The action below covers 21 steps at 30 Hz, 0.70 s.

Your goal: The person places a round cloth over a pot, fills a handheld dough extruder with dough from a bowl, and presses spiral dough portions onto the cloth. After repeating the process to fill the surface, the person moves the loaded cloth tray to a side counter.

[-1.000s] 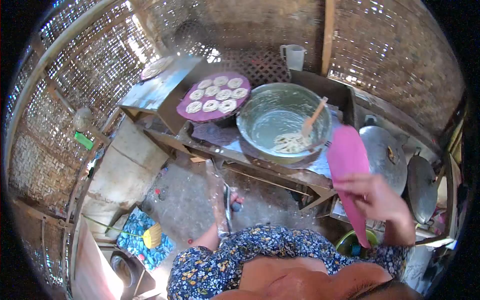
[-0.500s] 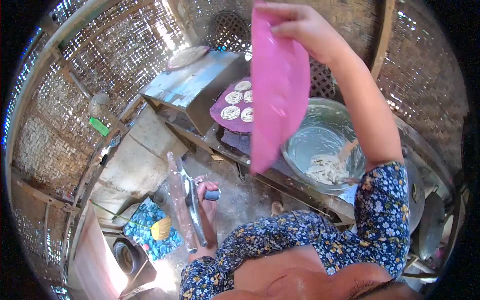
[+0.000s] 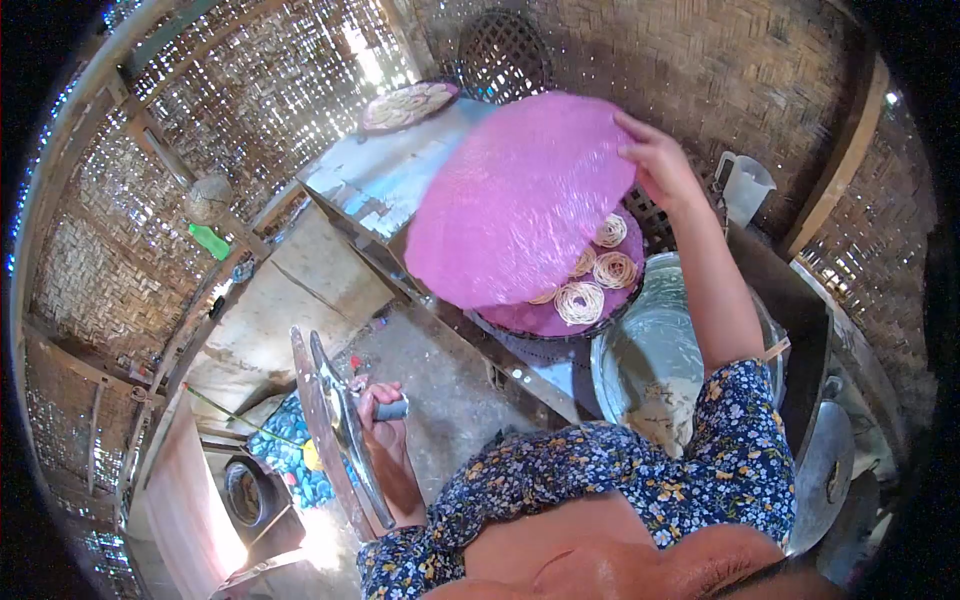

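My right hand (image 3: pixel 660 168) pinches the right edge of a round pink sheet (image 3: pixel 520 205), thumb and fingers closed on the rim. The sheet hangs tilted over a round pink tray (image 3: pixel 525 320), hiding much of it. Several coiled dough nests (image 3: pixel 579 303) show on the tray's right part. Lower left, my left hand (image 3: pixel 385 412) is wrapped round a hand press (image 3: pixel 340 425) with two long bars and a short grey cylinder. The press is held in the air, away from the tray.
A large metal basin (image 3: pixel 612 375) with pale dough (image 3: pixel 665 412) stands right of the tray. Behind is a blue-white box (image 3: pixel 365 180) bearing another round tray (image 3: pixel 408 105). A clear jug (image 3: pixel 747 188) is at the woven wall. A tyre-like ring (image 3: pixel 245 492) lies lower left.
The pink sheet has swung left and flattened from near upright, now covering part of the tray. My right hand has come down with it. The left hand still holds the press, shifted slightly left.
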Motion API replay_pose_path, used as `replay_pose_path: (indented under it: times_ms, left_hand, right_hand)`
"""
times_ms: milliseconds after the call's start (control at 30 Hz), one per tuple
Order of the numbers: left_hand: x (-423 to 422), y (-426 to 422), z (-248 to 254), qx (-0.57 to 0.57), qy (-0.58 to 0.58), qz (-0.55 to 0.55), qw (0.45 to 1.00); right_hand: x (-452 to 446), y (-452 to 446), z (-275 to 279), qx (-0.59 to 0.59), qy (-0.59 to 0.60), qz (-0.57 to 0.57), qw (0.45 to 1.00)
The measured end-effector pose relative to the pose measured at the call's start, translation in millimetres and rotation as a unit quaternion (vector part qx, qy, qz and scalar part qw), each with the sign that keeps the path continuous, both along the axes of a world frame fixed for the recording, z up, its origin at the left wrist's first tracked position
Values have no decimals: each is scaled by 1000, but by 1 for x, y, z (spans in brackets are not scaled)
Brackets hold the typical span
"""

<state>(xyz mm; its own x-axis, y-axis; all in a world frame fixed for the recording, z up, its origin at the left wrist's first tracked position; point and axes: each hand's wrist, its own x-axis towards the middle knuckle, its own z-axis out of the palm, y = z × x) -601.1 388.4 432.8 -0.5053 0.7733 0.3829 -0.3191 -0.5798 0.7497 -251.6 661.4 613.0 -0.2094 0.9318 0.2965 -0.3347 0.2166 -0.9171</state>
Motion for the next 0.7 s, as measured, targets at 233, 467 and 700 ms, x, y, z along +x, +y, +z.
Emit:
replay_pose_path:
  times_ms: [233,467,700]
  left_hand:
    - [-19,72,-3,42,-13,-87,995]
    - [-24,149,5,79,-21,-198,977]
    - [-18,205,13,77,-39,-260,962]
  right_hand:
    - [25,19,-94,-123,-251,-48,959]
    - [39,19,-115,19,-479,-143,866]
    - [44,28,-105,76,-471,-189,858]
